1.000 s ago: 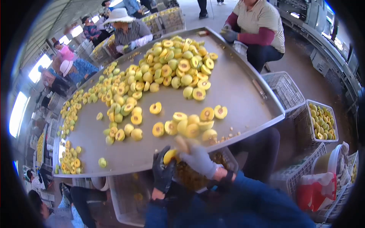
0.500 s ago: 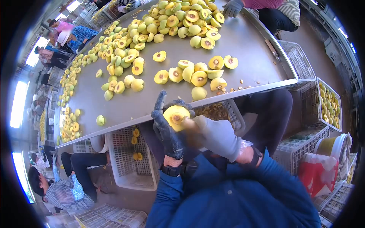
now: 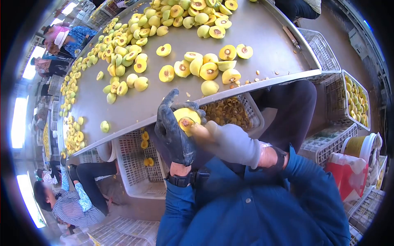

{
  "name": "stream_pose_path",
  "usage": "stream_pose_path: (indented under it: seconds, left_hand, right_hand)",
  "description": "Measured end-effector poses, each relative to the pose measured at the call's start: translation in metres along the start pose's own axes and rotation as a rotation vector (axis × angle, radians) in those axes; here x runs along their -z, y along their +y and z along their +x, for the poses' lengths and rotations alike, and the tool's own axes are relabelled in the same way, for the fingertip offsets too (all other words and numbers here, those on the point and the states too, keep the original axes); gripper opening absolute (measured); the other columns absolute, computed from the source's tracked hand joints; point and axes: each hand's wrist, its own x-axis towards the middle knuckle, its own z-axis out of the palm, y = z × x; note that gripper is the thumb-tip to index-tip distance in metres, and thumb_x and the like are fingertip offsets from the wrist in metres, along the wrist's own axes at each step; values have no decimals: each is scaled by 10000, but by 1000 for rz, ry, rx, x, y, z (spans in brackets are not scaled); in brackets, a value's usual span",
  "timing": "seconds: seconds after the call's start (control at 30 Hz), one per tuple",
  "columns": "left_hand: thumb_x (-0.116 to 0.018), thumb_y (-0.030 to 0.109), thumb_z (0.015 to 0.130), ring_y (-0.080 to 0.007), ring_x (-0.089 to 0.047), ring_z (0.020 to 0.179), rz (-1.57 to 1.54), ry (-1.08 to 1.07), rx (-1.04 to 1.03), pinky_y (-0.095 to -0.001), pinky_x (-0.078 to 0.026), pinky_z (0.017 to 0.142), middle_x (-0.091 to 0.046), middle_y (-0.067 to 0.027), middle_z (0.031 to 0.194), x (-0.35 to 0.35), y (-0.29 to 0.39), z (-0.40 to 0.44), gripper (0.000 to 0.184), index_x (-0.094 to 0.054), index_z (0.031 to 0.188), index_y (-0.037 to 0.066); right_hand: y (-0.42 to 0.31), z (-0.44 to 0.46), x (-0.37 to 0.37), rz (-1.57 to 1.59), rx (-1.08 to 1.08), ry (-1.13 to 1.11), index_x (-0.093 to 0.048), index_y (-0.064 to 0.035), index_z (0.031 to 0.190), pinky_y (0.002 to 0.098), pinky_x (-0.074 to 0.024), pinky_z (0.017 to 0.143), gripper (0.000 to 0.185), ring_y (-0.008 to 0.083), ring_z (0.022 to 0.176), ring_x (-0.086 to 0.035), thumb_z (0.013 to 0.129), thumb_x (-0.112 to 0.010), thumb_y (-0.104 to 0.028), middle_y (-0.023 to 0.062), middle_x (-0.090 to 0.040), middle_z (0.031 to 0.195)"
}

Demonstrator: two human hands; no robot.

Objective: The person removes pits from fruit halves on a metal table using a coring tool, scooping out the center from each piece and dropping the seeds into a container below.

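Our right hand [image 3: 236, 143] has reached the fruit half [image 3: 187, 114].
Our left hand [image 3: 175, 137] clasps its skin — safest, cut flesh likely slippery; the right's grip we can't tell.

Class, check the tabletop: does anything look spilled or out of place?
Yes, slightly: small pale bits, possibly pits, lie scattered on the table by its near rim, loose from the cut fruit. One fruit piece at the left also sits apart from the piles.
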Motion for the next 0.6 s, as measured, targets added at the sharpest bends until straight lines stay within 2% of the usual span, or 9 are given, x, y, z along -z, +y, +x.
stream_pose_path:
  seconds: [0.1,0.2,0.23,0.33,0.37,0.4,0.47,0.5,0.6]
  left_hand:
    - [-340,552,1023,-242,-655,760,-91,-17,8,-369,-556,701,-649,-131,933,0,-1,5,654,-451,1345,-6]
    - [-341,551,1023,-243,-654,757,-216,-28,34,-371,-556,692,-647,-130,927,0,0,9,649,-455,1337,-5]
    - [-342,551,1023,-243,-653,756,-276,-29,42,-372,-556,689,-647,-130,925,0,0,11,648,-457,1334,-5]
    - [-348,549,1022,-241,-633,729,-550,-95,37,-381,-549,654,-625,-114,895,-5,-4,17,638,-456,1328,0]
    - [-354,549,1021,-239,-613,704,-660,-141,33,-388,-543,625,-604,-97,868,-7,-7,20,632,-453,1326,4]
    - [-359,548,1021,-237,-594,679,-771,-186,27,-396,-536,597,-583,-81,842,-10,-10,21,626,-449,1325,9]
    - [-361,547,1021,-236,-605,706,-814,-114,112,-407,-541,615,-591,-80,857,-12,-11,22,620,-452,1325,14]
    - [-362,547,1022,-235,-611,720,-835,-78,150,-412,-543,624,-594,-80,865,-12,-11,23,618,-454,1325,17]
    - [-365,549,1021,-232,-627,770,-280,165,62,-408,-555,648,-608,-85,890,-6,-20,25,615,-455,1332,26]
  right_hand:
    - [1,-1,-8,330,18,12,-559,-25,988,396,-461,439,240,309,507,-620,860,-662,-199,168,-609,623]
    - [-32,10,34,1002,-617,-497,-559,-22,962,305,-395,372,236,176,419,-546,895,-645,-232,61,-553,562]
    - [-27,5,31,1243,-625,-585,-562,-35,962,228,-314,334,227,65,383,-429,948,-597,-259,-40,-478,556]
    - [-19,-5,15,1887,-588,-730,-546,-23,935,219,-293,341,206,56,360,-395,976,-552,-225,-32,-424,511]
    - [-16,-7,11,2014,-529,-756,-523,16,965,212,-282,332,282,48,354,-382,991,-535,-265,-40,-397,500]
    - [-10,-7,5,2097,-494,-812,-530,4,968,211,-278,325,257,46,352,-376,999,-514,-251,-41,-404,506]
    - [1,-5,-2,2259,-414,-923,-545,-20,975,210,-271,312,219,41,348,-363,1016,-471,-223,-41,-418,516]
    - [5,-3,0,2229,-349,-922,-543,-10,994,219,-259,302,230,41,345,-356,1008,-491,-233,-38,-417,520]
    - [35,-9,11,1912,-329,-765,-553,-7,1035,199,-291,338,255,35,377,-386,995,-524,-257,-40,-424,541]
